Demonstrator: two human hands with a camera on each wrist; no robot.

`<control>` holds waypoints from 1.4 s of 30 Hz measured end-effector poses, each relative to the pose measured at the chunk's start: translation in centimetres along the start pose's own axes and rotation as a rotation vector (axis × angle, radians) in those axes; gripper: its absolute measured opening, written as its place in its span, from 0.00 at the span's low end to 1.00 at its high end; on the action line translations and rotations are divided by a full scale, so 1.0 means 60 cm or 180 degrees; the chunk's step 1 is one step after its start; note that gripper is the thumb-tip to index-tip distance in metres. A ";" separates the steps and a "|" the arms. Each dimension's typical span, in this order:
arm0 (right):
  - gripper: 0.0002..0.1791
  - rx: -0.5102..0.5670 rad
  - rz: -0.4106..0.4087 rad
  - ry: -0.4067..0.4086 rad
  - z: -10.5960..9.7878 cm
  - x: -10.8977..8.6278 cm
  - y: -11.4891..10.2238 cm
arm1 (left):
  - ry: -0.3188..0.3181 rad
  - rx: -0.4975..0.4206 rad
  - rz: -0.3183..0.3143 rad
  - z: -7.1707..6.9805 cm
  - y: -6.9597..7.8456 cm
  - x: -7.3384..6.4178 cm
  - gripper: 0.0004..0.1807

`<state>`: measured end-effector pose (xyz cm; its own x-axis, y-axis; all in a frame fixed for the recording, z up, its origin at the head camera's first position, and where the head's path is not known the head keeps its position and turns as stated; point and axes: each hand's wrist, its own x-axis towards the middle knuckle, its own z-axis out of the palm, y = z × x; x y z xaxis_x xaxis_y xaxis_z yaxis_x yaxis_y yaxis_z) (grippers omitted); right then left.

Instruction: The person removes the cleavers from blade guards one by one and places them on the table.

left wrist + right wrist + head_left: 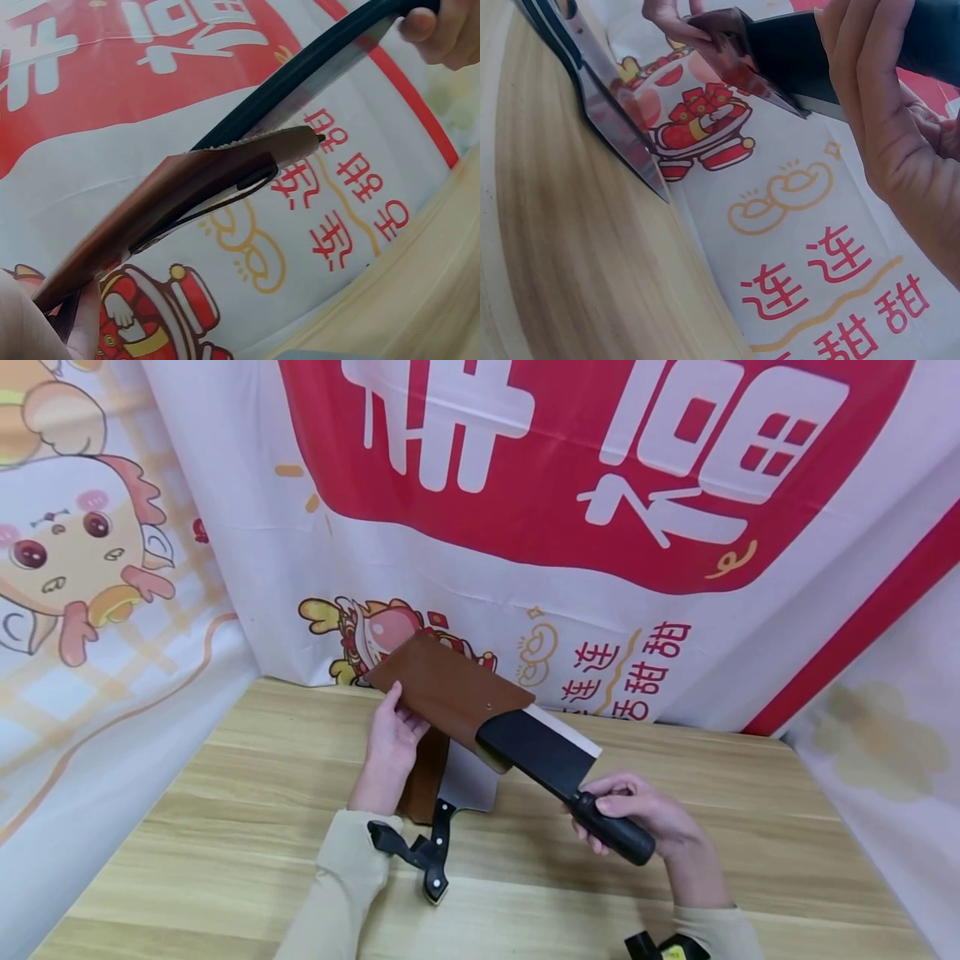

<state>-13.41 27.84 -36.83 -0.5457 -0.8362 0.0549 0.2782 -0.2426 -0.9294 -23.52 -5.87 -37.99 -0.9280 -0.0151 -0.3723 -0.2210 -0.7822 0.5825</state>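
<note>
A brown leather sheath (450,689) is tilted above the table, its far end pinched between thumb and fingers of my left hand (393,739). Out of its mouth comes a cleaver (540,747) with a dark blade and bright edge; the rest of the blade is hidden inside. My right hand (637,810) grips the cleaver's black handle (615,833). In the left wrist view the sheath (172,195) appears edge-on, with a dark slit along its side. Below, a second cleaver (468,777) with a silver blade and riveted black handle lies on the table, partly covered by the raised sheath.
Another brown piece, apparently a sheath (420,781), lies beside the silver blade, partly behind my left arm. The wood-grain table (247,793) ends against a printed cloth (480,602) at the back, with more cloth along both sides.
</note>
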 end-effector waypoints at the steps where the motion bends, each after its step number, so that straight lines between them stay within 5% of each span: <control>1: 0.17 -0.0010 -0.0007 -0.0008 0.000 -0.002 -0.002 | 0.0009 -0.0018 -0.0003 -0.001 0.003 0.001 0.26; 24: 0.21 -0.0512 -0.0403 -0.0325 -0.002 -0.044 -0.028 | 0.0232 -0.0384 0.0080 -0.016 0.035 0.001 0.26; 32: 0.22 -0.0670 -0.0572 -0.0308 -0.002 -0.059 -0.036 | 0.0270 -0.0449 0.0209 -0.016 0.035 0.000 0.15; 42: 0.24 -0.0666 -0.0671 -0.0224 -0.001 -0.070 -0.044 | 0.0220 -0.0265 0.0156 -0.009 0.020 -0.003 0.13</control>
<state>-11.92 32.03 -34.63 -0.5160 -0.8120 0.2729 -0.0083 -0.3138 -0.9495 -23.43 -7.13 -37.62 -0.9136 -0.0953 -0.3953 -0.1473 -0.8286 0.5402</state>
